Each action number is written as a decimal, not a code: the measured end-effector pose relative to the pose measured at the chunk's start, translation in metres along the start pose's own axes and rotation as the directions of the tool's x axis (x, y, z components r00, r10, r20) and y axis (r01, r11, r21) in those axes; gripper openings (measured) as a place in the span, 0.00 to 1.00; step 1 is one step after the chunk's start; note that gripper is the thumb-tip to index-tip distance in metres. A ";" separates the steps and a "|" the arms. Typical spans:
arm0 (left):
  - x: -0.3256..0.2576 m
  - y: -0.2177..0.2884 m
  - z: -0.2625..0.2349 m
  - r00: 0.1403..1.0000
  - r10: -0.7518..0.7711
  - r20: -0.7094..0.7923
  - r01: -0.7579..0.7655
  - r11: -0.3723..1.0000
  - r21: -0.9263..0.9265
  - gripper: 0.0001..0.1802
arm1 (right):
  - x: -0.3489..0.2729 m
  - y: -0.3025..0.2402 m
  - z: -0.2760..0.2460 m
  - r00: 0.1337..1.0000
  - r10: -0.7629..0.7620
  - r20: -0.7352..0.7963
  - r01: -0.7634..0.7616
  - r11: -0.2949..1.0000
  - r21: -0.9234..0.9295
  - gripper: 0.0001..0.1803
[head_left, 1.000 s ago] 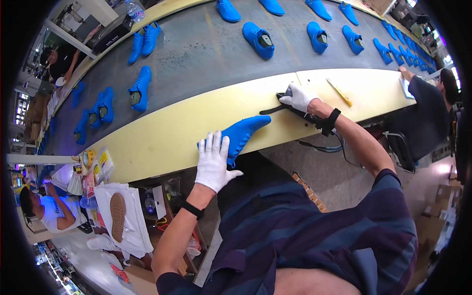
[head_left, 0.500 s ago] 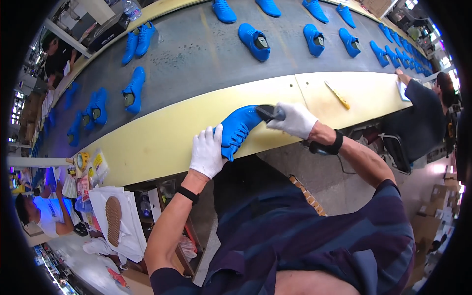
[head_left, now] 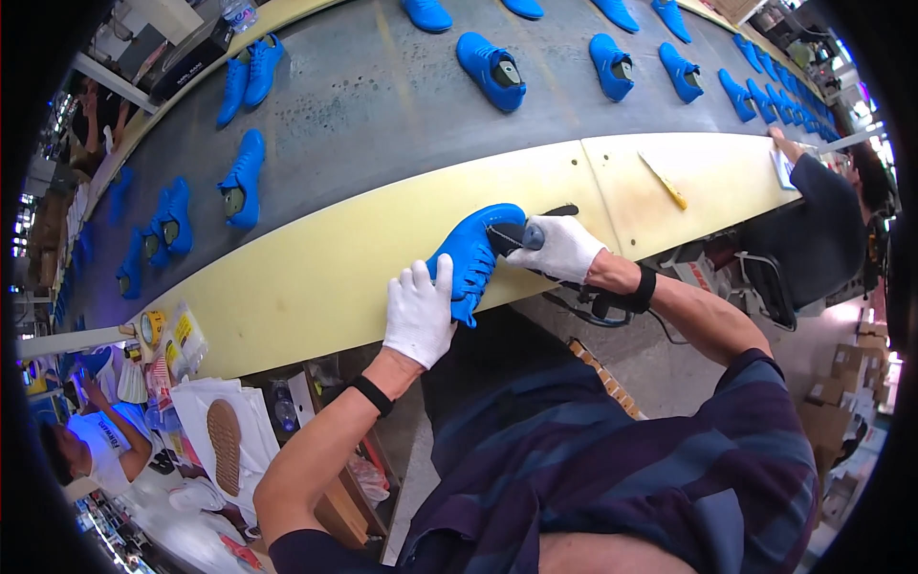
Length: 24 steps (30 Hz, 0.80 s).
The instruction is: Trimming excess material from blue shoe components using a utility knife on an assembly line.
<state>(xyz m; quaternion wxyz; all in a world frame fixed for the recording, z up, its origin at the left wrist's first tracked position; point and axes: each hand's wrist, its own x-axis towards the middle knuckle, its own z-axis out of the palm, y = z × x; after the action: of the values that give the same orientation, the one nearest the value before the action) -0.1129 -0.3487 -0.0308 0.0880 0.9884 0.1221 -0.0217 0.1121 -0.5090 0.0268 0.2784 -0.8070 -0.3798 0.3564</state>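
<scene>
A blue lace-up sneaker [head_left: 470, 251] is tilted above the pale yellow board, its toe pointing away from me. My left hand [head_left: 419, 314], in a white glove, grips its heel end, the thumb along its side. Gloved in white too, my right hand [head_left: 564, 251] is closed round a black hand tool [head_left: 507, 237], whose exact kind I cannot make out. The tool's dark head lies against the right side of the shoe's forefoot, and another black part of it sticks out beyond my knuckles.
Beyond the yellow board [head_left: 316, 277] runs a dark conveyor belt [head_left: 354, 143] carrying several blue sneakers [head_left: 491, 72]. A yellow-handled knife [head_left: 664, 182] lies on the board. To the left are a tape roll [head_left: 152, 327] and a brown sole [head_left: 225, 447]. A co-worker's arm [head_left: 827, 206] reaches in at right.
The shoe has turned more upright, with its toe now further from me. The tool has moved from the toe tip to the shoe's right side. My left hand has shifted slightly right.
</scene>
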 end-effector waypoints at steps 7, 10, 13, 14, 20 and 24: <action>0.003 -0.002 0.004 1.000 0.020 0.017 -0.020 0.999 0.031 0.58 | 0.017 -0.012 0.011 0.994 0.107 0.018 -0.106 0.994 -0.042 0.28; 0.003 -0.002 0.003 0.999 0.030 0.018 -0.030 0.999 0.038 0.58 | 0.018 -0.010 0.012 1.000 0.016 -0.008 -0.017 0.993 -0.119 0.28; 0.002 -0.002 0.003 0.999 0.037 -0.001 -0.037 0.999 0.040 0.59 | 0.020 -0.011 0.011 1.000 0.025 -0.009 -0.026 0.987 -0.160 0.28; 0.003 -0.002 0.002 0.999 0.037 -0.001 -0.037 0.999 0.033 0.59 | 0.020 -0.009 0.011 1.000 0.026 -0.012 -0.028 0.987 -0.159 0.28; 0.000 -0.005 0.007 0.995 0.065 -0.074 -0.063 0.998 0.030 0.60 | 0.021 0.000 0.012 1.000 0.010 -0.014 -0.012 0.985 -0.171 0.28; 0.001 -0.005 0.007 0.993 0.075 -0.088 -0.073 0.997 0.027 0.60 | 0.020 0.014 0.010 0.999 -0.023 -0.035 0.016 0.982 -0.188 0.27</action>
<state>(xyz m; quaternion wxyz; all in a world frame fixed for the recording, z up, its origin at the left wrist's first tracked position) -0.1135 -0.3450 -0.0386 0.0717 0.9932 0.0891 0.0239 0.1189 -0.4987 0.0031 0.2117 -0.8323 -0.4143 0.3015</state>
